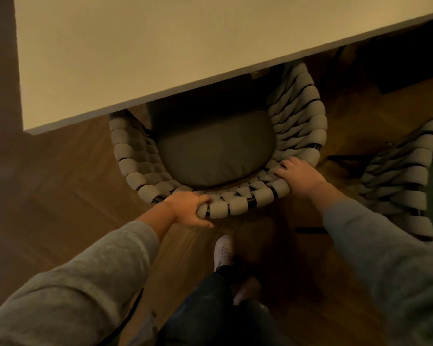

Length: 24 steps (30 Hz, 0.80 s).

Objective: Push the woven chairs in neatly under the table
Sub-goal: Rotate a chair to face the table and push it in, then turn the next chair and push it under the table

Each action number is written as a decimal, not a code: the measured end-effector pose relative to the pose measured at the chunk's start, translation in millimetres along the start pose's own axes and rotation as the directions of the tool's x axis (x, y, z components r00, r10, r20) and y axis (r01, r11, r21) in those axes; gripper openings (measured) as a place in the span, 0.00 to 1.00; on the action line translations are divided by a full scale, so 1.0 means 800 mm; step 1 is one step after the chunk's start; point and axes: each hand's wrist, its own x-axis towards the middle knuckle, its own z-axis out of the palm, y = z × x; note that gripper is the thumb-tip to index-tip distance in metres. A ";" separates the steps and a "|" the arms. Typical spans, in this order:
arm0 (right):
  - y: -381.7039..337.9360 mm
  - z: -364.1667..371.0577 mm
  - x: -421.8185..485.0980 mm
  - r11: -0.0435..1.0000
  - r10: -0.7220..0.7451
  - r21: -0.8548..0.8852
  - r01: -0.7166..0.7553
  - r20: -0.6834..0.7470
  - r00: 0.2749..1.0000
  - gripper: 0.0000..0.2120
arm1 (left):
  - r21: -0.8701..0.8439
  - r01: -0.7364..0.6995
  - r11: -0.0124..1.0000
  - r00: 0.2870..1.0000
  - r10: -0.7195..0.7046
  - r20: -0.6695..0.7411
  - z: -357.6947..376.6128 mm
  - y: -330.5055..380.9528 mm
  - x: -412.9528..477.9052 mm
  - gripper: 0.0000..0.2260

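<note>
Chair backrest gripped by both hands.

wooden floor, white shoe, dark trousers

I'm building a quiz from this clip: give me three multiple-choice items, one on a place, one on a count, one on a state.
1. Where do both hands grip the chair?
A. the seat cushion
B. the curved back rim
C. the legs

2. How many woven chairs show?
A. one
B. two
C. four

3. How far in is the held chair?
A. fully clear of the table
B. front part under the table edge
C. tipped over

Answers:
1 B: left hand and right hand clasp the woven chair at its rim.
2 B: a second chair stands right.
3 B: the table hides its front.
</note>
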 end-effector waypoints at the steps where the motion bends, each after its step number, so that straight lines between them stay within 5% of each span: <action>1: 0.000 0.004 -0.010 0.997 0.008 0.076 -0.005 -0.040 0.999 0.37 | -0.012 -0.018 1.000 1.000 0.018 0.001 -0.009 0.009 0.005 0.33; 5: 0.010 0.027 -0.071 0.944 0.167 0.318 -0.087 -0.235 0.957 0.44 | 0.021 -0.159 0.987 0.958 0.159 -0.238 -0.049 0.071 0.045 0.30; 9: 0.051 0.069 -0.144 0.753 0.580 0.562 -0.343 -0.321 0.748 0.39 | 0.142 -0.376 0.916 0.833 0.401 -0.381 -0.085 0.156 0.097 0.24; 12: 0.081 0.107 -0.200 0.555 0.778 0.684 -0.474 -0.224 0.587 0.38 | 0.266 -0.467 0.843 0.760 0.537 -0.366 -0.105 0.221 0.134 0.20; 17: 0.115 0.157 -0.267 0.199 0.907 0.787 -0.584 0.078 0.413 0.43 | 0.422 -0.492 0.761 0.775 0.604 -0.184 -0.129 0.316 0.184 0.24; 21: 0.143 0.192 -0.296 0.011 0.890 0.820 -0.572 0.252 0.379 0.49 | 0.573 -0.454 0.682 0.799 0.596 -0.077 -0.148 0.382 0.224 0.26; 24: 0.160 0.203 -0.294 -0.030 0.864 0.830 -0.557 0.302 0.403 0.52 | 0.679 -0.415 0.606 0.814 0.581 -0.021 -0.164 0.425 0.259 0.27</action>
